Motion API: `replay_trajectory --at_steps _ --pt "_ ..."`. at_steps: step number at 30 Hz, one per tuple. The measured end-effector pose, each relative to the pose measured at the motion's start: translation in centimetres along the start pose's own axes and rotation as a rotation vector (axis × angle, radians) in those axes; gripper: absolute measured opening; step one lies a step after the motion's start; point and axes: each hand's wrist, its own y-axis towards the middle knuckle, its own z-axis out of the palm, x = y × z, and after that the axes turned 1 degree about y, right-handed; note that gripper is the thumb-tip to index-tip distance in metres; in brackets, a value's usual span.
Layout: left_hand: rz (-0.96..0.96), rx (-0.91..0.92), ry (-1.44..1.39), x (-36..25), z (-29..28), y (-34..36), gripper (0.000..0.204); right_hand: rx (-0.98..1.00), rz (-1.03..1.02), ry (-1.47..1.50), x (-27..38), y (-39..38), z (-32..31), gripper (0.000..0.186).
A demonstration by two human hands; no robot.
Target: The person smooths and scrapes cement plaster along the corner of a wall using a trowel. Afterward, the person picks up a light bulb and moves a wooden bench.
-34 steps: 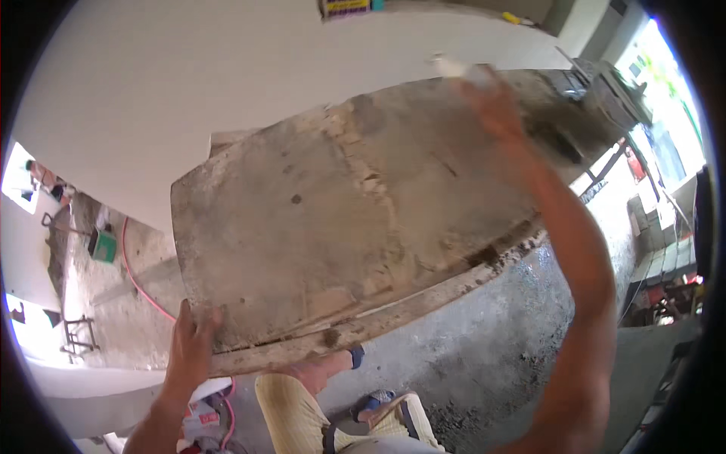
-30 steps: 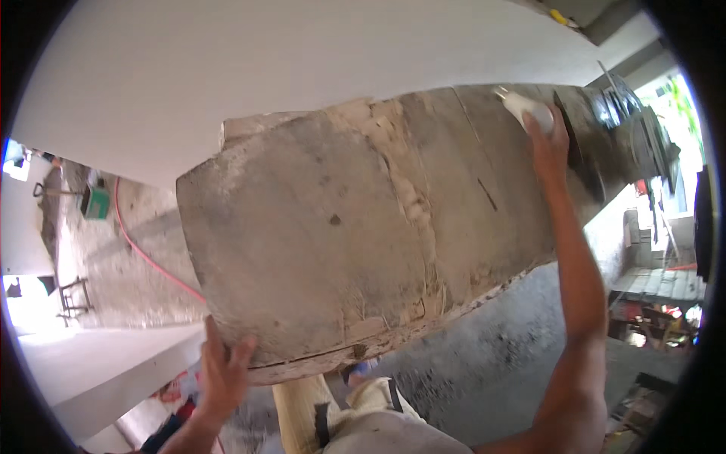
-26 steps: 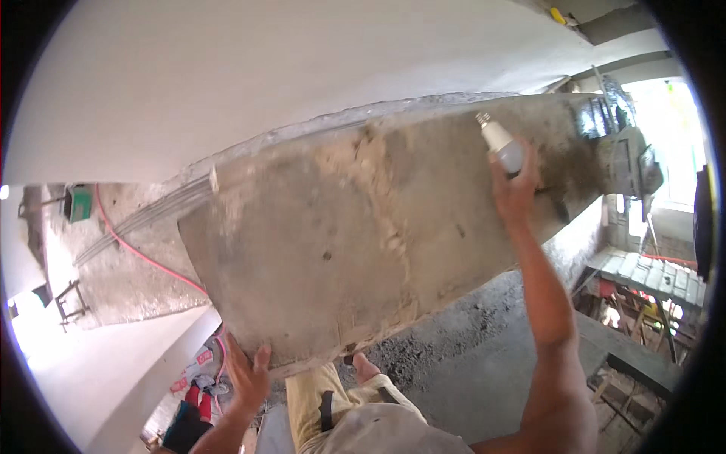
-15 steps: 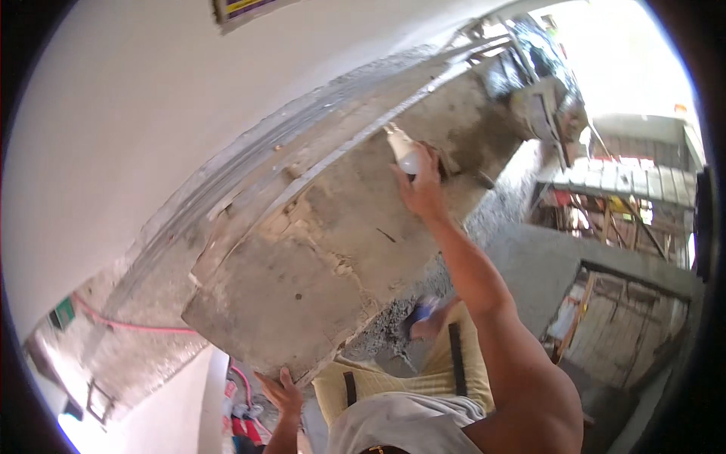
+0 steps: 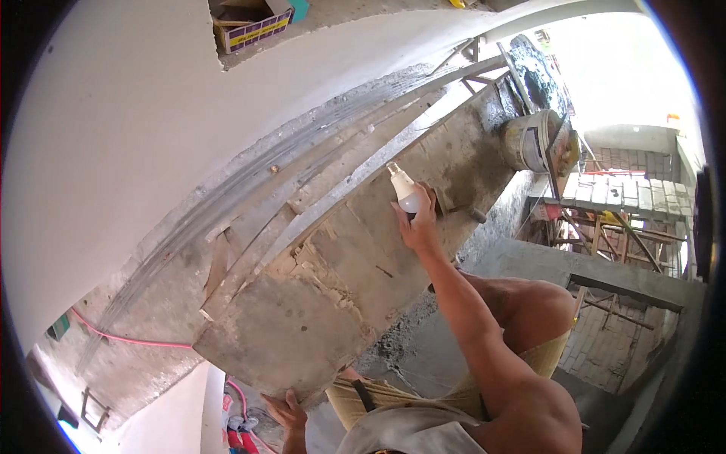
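A white light bulb (image 5: 404,189) with a metal base is held in my right hand (image 5: 420,223), its base pointing away from me toward the wall. My fingers curl round the rounded end, over the far half of a worn scaffold board (image 5: 287,325) coated in dried cement. Just beyond this hand lies what looks like a hammer (image 5: 478,216), partly hidden. Down at the board's near left corner is my left hand (image 5: 287,412), thumb and fingers apart, close against the edge. Whether it touches the board is hard to tell.
A cement-stained bucket (image 5: 527,142) stands at the board's far end. The white wall (image 5: 136,129) runs along the left, with an open carton (image 5: 257,26) on a ledge. A pink hose (image 5: 136,338) crosses at lower left. Below right is an opening (image 5: 620,333) in the concrete.
My view has shifted, bringing the carton and bucket more fully into sight. My right knee has come up beside my right arm. The bulb stays in my right hand.
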Motion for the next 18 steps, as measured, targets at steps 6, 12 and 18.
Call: replay_trajectory --at_steps 6,12,18 --pt "0.013 -0.042 0.102 -0.6 -1.1 0.3 0.089 0.05 0.112 0.067 0.8 0.5 0.0 0.057" --pt "0.301 -0.426 0.027 -16.7 4.1 6.2 0.082 0.039 0.045 0.109 -0.3 3.1 -3.2 0.056" --pt "0.282 -0.378 0.343 -27.2 8.6 12.3 0.083 -0.004 -0.119 0.312 4.5 13.7 -8.0 0.046"
